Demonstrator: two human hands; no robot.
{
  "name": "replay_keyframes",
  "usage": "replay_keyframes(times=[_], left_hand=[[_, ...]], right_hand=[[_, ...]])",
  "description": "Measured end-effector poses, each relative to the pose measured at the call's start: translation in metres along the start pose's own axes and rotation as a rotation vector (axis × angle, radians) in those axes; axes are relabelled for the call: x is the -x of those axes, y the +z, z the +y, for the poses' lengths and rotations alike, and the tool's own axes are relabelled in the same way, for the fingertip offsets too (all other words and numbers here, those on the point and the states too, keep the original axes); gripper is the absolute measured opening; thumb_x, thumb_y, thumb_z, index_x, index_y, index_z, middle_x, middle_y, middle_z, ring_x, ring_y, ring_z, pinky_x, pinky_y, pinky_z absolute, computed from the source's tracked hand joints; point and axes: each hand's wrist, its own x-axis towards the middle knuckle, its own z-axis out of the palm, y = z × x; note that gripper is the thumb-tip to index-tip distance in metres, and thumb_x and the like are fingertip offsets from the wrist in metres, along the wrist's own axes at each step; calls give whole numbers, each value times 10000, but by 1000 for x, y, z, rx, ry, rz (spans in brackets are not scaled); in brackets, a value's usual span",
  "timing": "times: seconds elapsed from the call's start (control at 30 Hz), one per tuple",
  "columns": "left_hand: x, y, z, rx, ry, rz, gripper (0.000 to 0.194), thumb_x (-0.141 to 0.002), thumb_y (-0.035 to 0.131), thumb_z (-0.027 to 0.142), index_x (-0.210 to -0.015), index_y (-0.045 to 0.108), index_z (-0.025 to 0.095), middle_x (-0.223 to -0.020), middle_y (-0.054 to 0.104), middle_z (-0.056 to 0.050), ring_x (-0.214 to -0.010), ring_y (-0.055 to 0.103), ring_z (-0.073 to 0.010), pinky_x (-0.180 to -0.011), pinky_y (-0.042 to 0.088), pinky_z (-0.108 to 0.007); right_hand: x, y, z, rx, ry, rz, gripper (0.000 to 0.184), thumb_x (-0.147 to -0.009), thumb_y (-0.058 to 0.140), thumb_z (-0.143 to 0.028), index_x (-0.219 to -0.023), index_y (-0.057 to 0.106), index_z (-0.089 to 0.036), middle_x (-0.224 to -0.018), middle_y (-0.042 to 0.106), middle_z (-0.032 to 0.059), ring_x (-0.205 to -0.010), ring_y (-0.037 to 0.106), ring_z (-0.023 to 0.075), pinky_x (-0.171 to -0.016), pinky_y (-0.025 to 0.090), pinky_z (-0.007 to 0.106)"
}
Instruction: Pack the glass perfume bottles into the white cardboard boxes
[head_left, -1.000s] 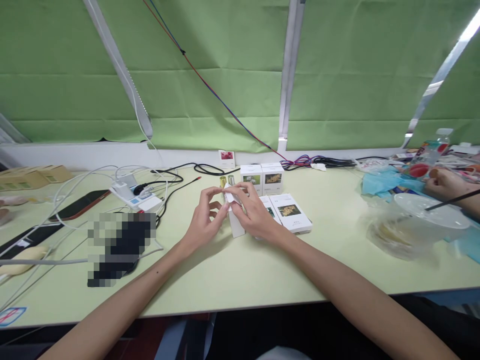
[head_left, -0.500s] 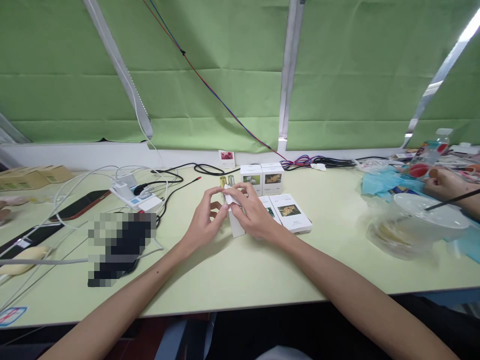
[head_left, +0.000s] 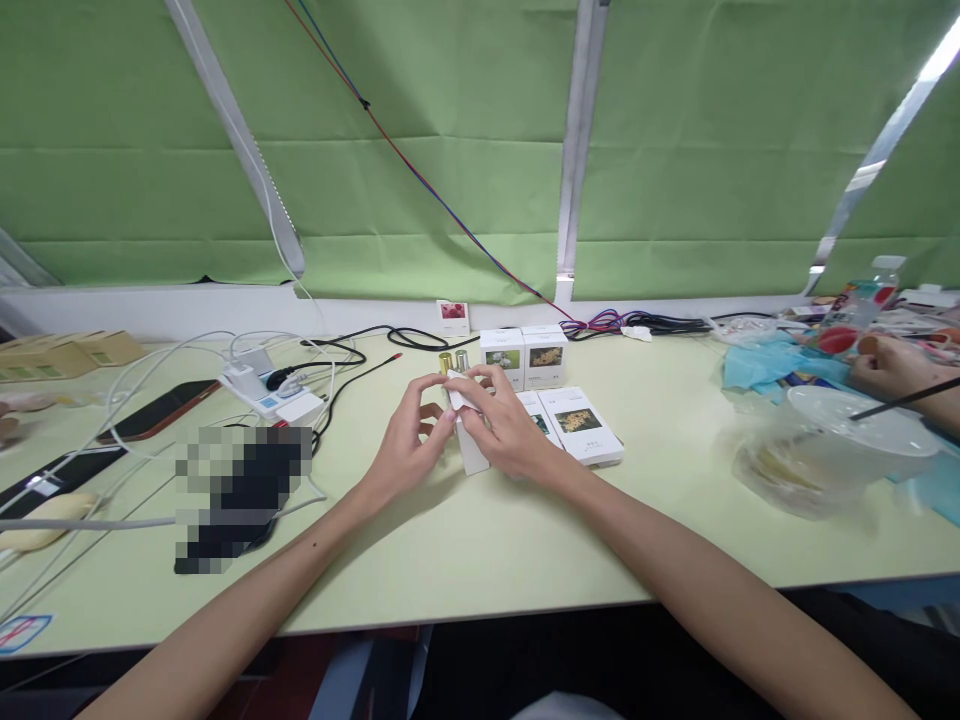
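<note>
A slim white box (head_left: 472,450) stands upright on the table, its upper part between my two hands. My right hand (head_left: 506,425) closes around the top and right side of this box, fingertips on a white flap at its top. From the left, my left hand (head_left: 412,430) brings thumb and forefinger to the same flap, the other fingers curled. Just behind my fingertips, a gold cylinder (head_left: 446,361) and a silver cylinder (head_left: 461,359) stick up, their lower parts hidden. To the right lies a white box with a yellow flower picture (head_left: 581,425), beside another one partly covered by my right hand.
Two white boxes stand behind, one with a white flower picture (head_left: 502,360), one with yellow flowers (head_left: 544,358). A power strip (head_left: 281,398) and cables spread on the left, near a phone (head_left: 161,408). At right are a plastic cup (head_left: 847,440) and another person's hand (head_left: 892,370).
Very little differs. My hands stay on the box, with only a slight shift of the fingers at the flap.
</note>
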Motion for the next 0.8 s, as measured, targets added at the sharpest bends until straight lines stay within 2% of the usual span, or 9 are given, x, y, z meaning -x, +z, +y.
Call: replay_keyframes(times=[0.33, 0.8], left_hand=[[1, 0, -3, 14, -3, -6, 399, -990, 529, 424, -1335, 440, 245, -1363, 536, -108, -833, 656, -142, -633, 567, -283], [0, 0, -2, 51, 17, -31, 392, -1005, 497, 440, -1350, 442, 263, -1306, 543, -102, -768, 625, -129, -561, 555, -265]], right_hand=[[0, 1, 1, -10, -1, 1, 373, -1016, 410, -242, -1349, 573, -278, -1342, 419, 107, -1256, 489, 230, -1099, 461, 462], [0, 1, 2, 23, -3, -14, 378, -1011, 403, -230, -1346, 576, -263, -1353, 425, 113, -1256, 489, 232, -1102, 457, 453]])
